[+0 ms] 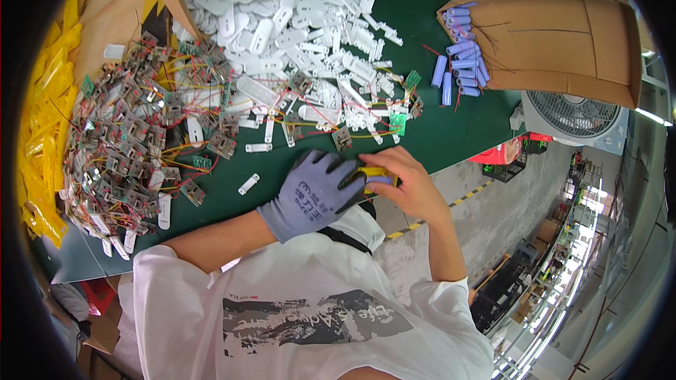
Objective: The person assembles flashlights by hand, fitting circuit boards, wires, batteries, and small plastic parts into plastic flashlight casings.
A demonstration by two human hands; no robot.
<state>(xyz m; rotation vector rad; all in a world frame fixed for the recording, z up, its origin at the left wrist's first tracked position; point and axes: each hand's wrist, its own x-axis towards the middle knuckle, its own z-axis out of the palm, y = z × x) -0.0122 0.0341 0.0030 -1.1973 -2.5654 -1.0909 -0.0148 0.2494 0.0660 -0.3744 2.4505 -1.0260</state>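
My left hand, in a grey-purple work glove with dark fingertips, is closed at the table's near edge. It meets my bare right hand, whose thumb and fingers pinch a small yellow plastic piece. Along that piece lies a purple cylindrical battery cell. The gloved fingers grip its left end and cover part of it. Just beyond my hands are a small circuit board with red and yellow wires and a square metal-plated part. One small white plastic bracket lies left of the glove.
A wired heap of circuit assemblies covers the table's left side, beside yellow plastic pieces. White plastic covers are piled at the back. At the right, purple battery cells lie by an open cardboard box, near a fan.
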